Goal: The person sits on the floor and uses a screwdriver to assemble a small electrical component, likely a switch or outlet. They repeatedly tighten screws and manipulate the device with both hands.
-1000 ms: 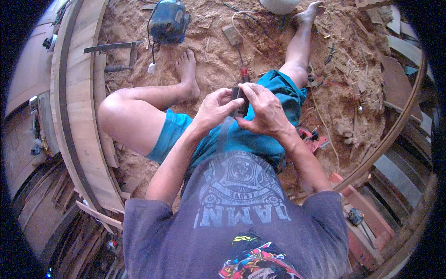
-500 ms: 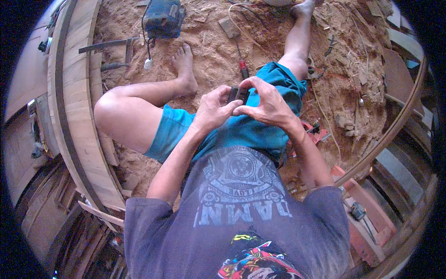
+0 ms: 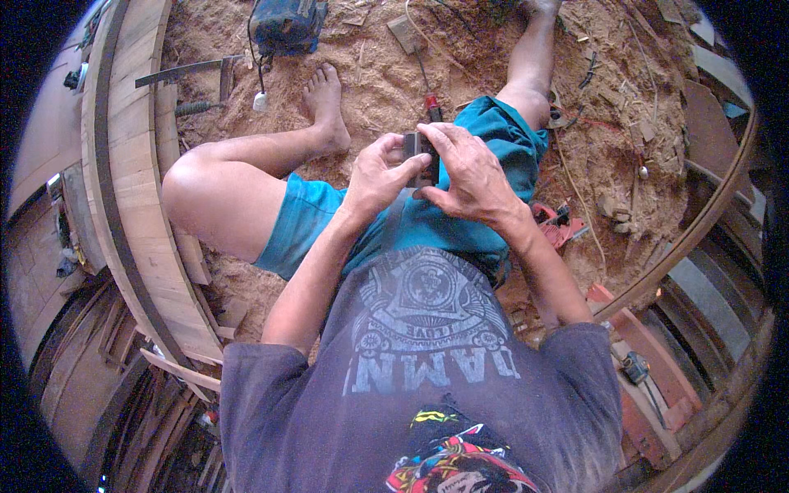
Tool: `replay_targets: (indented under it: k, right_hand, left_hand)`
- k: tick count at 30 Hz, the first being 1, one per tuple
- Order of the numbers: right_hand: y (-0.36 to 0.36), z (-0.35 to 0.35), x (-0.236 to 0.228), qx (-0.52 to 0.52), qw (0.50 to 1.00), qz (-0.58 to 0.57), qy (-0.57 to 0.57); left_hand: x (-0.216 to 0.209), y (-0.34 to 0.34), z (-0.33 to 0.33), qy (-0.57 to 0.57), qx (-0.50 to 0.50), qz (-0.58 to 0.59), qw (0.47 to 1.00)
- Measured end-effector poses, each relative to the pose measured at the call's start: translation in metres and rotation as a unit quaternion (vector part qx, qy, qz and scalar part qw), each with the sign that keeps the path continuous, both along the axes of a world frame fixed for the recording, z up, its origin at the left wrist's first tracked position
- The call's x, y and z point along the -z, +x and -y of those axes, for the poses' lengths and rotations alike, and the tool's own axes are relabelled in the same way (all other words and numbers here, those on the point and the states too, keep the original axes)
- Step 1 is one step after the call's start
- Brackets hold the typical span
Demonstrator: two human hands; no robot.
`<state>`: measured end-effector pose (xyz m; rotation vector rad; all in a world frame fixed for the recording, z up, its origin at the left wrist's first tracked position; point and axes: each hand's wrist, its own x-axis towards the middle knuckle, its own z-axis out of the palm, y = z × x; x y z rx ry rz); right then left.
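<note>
A small dark block-shaped object (image 3: 416, 146) is held between my two hands above the teal shorts. My left hand (image 3: 375, 177) grips its left side, with the thumb pressed across its front. The fingers of my right hand (image 3: 475, 174) curl over its top right, the thumb under its lower end. Both hands are closed around it and hide much of its shape, so its exact kind cannot be made out. Just beyond the hands, a red and black tool handle (image 3: 432, 107) lies on the sawdust.
Sawdust (image 3: 234, 275) covers the ground around my legs. A blue machine (image 3: 288, 29) with a cord sits ahead on the left. Long wooden planks (image 3: 131, 164) run along the left. A red tool (image 3: 559, 226) lies by my right forearm, and a reddish board (image 3: 657, 370) at lower right.
The dark object has turned to stand more upright between my hands. My right fingers have shifted up and inward over it. The surroundings have shifted slightly in view.
</note>
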<state>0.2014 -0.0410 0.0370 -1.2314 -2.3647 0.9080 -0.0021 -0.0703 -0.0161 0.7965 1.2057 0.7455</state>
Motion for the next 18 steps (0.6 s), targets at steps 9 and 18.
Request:
replay_targets:
  k: [9,18]
  right_hand:
    - [0.002,0.001,0.001,-0.004,1.000,0.008,0.024]
    - [0.002,0.005,0.004,-0.001,0.999,0.010,0.032]
  left_hand:
    - [-0.015,0.004,0.000,-0.011,0.010,0.012,1.000]
    - [-0.019,0.004,0.002,-0.006,0.021,-0.013,1.000]
